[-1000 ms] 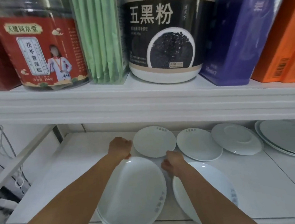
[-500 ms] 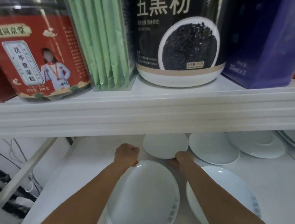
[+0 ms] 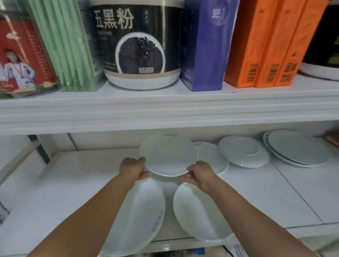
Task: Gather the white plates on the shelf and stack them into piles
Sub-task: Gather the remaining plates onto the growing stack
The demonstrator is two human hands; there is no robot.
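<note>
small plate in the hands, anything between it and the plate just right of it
Nothing visible. The held plate, gripped by left hand and right hand, overlaps the neighbouring plate at its edge in view.

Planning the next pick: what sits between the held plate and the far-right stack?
In the head view, two single plates: a smaller plate and a ringed plate.

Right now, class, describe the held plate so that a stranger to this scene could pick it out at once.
Look at the lower shelf, below the black tub. The plate is the small round one at mid-back. Unlike its neighbours, which lie flat, it is gripped at its rim by the left hand and the right hand.
</note>
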